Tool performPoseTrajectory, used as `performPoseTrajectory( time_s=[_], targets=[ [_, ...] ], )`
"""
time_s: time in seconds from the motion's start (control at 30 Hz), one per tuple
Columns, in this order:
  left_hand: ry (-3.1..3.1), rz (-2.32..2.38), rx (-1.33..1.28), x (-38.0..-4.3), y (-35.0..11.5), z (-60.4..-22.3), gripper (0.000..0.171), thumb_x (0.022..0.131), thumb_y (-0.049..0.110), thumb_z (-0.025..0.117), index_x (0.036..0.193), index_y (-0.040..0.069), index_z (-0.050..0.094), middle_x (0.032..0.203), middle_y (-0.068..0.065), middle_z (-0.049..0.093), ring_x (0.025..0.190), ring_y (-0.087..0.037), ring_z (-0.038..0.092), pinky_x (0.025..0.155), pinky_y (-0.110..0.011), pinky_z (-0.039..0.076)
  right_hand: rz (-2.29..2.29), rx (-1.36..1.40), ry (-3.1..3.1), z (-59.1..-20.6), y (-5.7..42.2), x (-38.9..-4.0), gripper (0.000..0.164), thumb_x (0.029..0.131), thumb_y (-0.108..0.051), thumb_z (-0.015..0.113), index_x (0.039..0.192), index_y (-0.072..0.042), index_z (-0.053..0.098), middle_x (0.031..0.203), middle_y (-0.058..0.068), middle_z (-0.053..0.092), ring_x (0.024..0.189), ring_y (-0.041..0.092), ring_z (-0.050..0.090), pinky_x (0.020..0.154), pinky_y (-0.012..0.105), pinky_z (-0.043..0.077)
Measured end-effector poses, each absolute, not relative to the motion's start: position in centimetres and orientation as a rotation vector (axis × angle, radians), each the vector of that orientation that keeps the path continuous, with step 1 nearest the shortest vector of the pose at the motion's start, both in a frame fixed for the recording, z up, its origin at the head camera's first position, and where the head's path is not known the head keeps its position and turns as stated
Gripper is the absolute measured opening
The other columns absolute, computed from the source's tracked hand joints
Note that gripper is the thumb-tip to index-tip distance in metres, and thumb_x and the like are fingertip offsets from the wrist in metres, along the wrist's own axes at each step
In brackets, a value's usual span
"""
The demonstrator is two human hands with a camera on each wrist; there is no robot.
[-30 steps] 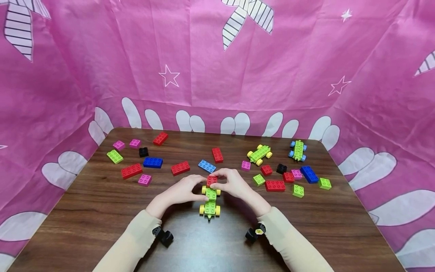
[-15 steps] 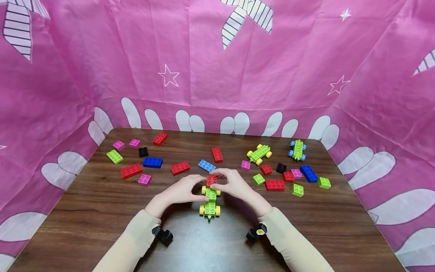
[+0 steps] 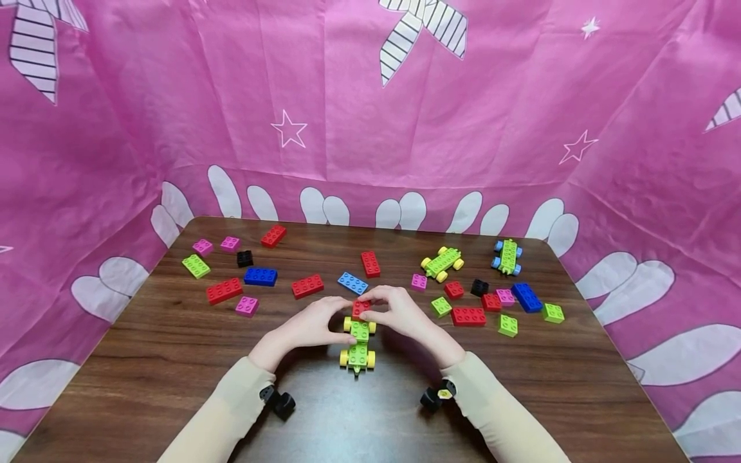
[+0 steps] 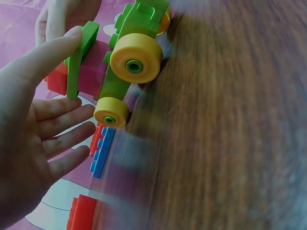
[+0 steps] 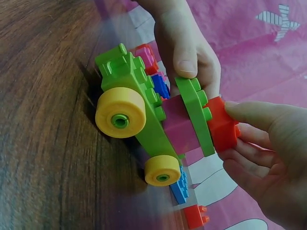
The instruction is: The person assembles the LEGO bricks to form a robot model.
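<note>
A toy car [image 3: 357, 355] with a lime green chassis and yellow wheels stands on the table in front of me. On its chassis sits a pink brick [image 5: 180, 123], topped by a green brick [image 5: 195, 117] that overhangs it. A red brick [image 5: 222, 123] is on the far end of the green one. My left hand [image 3: 312, 323] pinches the green brick between thumb and index finger, its other fingers spread, as the left wrist view shows. With thumb and fingers, my right hand [image 3: 399, 314] holds the red brick; the head view hides part of it.
Loose bricks lie around on the wooden table [image 3: 173, 360]: a light blue brick [image 3: 352, 283] and red brick [image 3: 307, 286] just beyond my hands, several more left and right. A yellow-wheeled chassis [image 3: 442, 263] and a blue-wheeled chassis [image 3: 508, 256] stand at back right. Pink cloth [image 3: 359, 128] encloses the table.
</note>
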State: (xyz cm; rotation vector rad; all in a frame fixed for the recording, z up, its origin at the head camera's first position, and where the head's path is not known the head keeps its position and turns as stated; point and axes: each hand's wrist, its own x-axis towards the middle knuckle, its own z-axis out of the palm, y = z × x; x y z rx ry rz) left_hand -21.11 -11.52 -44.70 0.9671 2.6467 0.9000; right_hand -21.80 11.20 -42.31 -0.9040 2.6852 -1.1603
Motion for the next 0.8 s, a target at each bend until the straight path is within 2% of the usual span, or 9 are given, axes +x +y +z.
performPoseTrajectory(
  time_s=[0.8],
  targets=[
    [2.621, 0.955, 0.963, -21.11, -11.35, -44.72, 0.072, 0.08, 0.047, 0.074, 0.132, 0.001, 0.054, 0.132, -0.015, 0.057, 0.125, -0.03, 0.05, 0.103, -0.052, 0.041, -1.124, -0.88, 2.664, -41.83, 11.03, -22.05, 0.028, 0.087, -0.021, 0.072, 0.11, -0.006, 0.072, 0.105, 0.005, 0.073, 0.099, 0.019, 0.066, 0.085, 0.033, 0.054]
  ],
)
